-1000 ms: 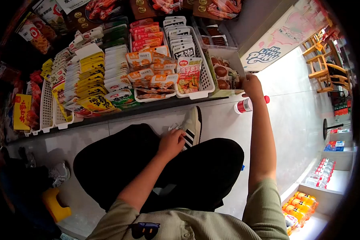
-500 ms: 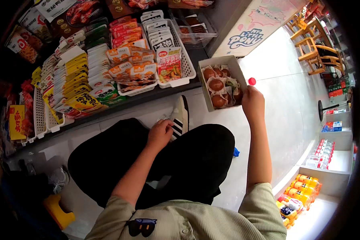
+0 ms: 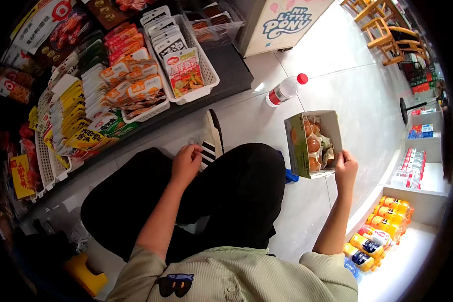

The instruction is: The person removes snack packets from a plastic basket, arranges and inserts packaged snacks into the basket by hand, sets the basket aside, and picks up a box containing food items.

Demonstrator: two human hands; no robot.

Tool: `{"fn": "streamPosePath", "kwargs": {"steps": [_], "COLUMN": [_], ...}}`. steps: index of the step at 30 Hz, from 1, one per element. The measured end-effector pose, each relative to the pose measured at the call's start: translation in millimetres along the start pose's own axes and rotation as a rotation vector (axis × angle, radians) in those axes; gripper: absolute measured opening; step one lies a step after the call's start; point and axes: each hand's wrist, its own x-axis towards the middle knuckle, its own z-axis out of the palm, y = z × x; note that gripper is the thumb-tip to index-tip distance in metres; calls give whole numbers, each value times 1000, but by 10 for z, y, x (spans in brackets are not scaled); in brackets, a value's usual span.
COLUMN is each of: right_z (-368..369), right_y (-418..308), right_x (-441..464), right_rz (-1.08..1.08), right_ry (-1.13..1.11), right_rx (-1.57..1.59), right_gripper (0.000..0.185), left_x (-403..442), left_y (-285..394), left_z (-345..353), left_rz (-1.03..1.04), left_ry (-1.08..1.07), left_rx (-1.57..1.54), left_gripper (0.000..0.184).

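My right hand (image 3: 346, 168) pinches the edge of an open cardboard box (image 3: 298, 146), which it holds tilted beside my right knee. Inside the box sit several brown, round, egg-like items (image 3: 313, 145) in clear wrappers. Close to my black-striped shoe (image 3: 214, 135), my left hand (image 3: 187, 162) has its fingers curled closed. A bit of clear plastic shows by those fingers, but what they hold is hidden. Beyond the box, a clear bottle (image 3: 285, 91) with a red cap and red label stands on the floor.
White baskets (image 3: 208, 83) of packaged snacks fill the low shelf at left. A "My Little Pony" carton (image 3: 282, 25) stands ahead. At right are shelves with orange drink bottles (image 3: 387, 221), and wooden chairs (image 3: 380, 38) farther back. Something blue (image 3: 291, 176) lies under the box.
My right hand has brought the box nearer and to the right, turning it so its printed side shows. The bottle behind it has come into sight. The view has shifted rightward.
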Motion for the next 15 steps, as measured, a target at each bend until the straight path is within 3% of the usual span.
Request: {"fn": "streamPosePath", "kwargs": {"steps": [2, 4, 6, 9, 12, 13, 14, 15], "right_z": [238, 436, 657, 857, 970, 965, 998, 1024], "right_y": [524, 684, 1004, 1192, 1235, 1212, 1233, 1269], "right_x": [-26, -58, -71, -84, -146, -147, -167, -200], "right_rz": [-18, 378, 336, 217, 288, 399, 398, 274], "right_ry": [25, -47, -3, 71, 109, 47, 40, 167], "right_rx": [-1, 219, 191, -102, -80, -60, -59, -111], "right_gripper": [20, 21, 22, 23, 25, 24, 24, 24], "left_x": [25, 25, 37, 22, 40, 41, 36, 35], "left_y": [-15, -24, -19, -25, -23, -2, 16, 48], "left_z": [8, 15, 6, -1, 6, 6, 3, -8], "left_rz": [-27, -57, -45, -48, -35, -41, -68, -95], "left_ry": [-20, -38, -24, -22, -23, -21, -31, -40], "left_rx": [27, 58, 30, 37, 65, 68, 65, 62], "left_gripper": [17, 17, 18, 18, 18, 18, 18, 18]}}
